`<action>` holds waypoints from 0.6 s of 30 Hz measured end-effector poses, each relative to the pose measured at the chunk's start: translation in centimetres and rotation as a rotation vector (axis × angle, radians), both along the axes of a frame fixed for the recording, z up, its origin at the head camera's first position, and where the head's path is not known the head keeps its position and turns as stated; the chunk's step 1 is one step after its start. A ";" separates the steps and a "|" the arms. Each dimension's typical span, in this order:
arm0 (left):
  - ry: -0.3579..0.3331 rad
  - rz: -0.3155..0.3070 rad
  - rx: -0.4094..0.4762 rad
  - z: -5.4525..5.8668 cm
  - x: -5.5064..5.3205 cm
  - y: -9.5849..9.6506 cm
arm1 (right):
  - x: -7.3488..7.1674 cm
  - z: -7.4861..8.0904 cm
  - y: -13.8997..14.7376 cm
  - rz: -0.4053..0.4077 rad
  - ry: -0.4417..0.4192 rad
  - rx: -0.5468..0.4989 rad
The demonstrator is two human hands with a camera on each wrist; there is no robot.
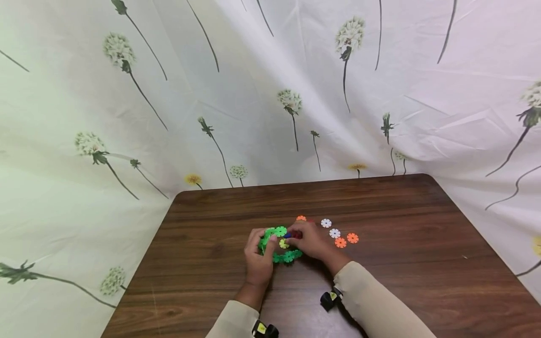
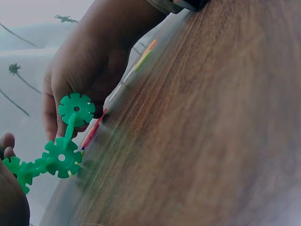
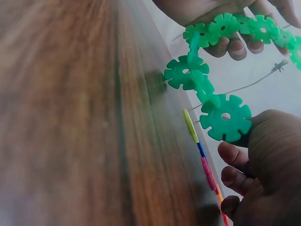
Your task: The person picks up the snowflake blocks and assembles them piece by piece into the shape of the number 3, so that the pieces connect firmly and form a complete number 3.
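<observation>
A curved chain of interlocking green notched discs spans the space between both hands, above the table. My left hand grips the chain's left side, its thumb in front and fingers behind; in the right wrist view those fingers show beneath the discs. My right hand is at the other side with curled fingers, its fingertips right at the chain's upper end. One end disc overlaps the right hand in the left wrist view. On the table beyond lie a yellow disc and a blue disc.
Right of the hands, white discs and orange discs lie loose on the brown wooden table. Another orange disc lies behind the right hand. A flower-printed cloth hangs behind the table.
</observation>
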State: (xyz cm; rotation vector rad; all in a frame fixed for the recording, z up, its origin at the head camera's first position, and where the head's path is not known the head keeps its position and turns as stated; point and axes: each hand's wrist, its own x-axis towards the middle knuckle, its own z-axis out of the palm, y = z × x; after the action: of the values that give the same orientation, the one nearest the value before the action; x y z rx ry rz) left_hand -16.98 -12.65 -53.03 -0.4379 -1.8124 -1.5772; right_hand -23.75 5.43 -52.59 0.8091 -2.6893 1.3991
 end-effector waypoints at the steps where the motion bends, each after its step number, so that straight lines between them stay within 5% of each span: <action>1: 0.000 -0.001 0.001 0.0 0.0 0.0 | -0.1 -0.1 0.0 -0.002 0.005 0.008; 18: 0.006 0.003 0.006 -0.2 -0.2 -0.1 | -0.1 -0.1 -0.1 0.000 0.074 0.214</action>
State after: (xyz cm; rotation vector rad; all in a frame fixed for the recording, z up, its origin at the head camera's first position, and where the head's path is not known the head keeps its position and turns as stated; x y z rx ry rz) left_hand -17.22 -12.70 -53.20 -0.4365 -1.8031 -1.5768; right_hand -23.87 5.32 -52.66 0.8545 -2.8139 1.0706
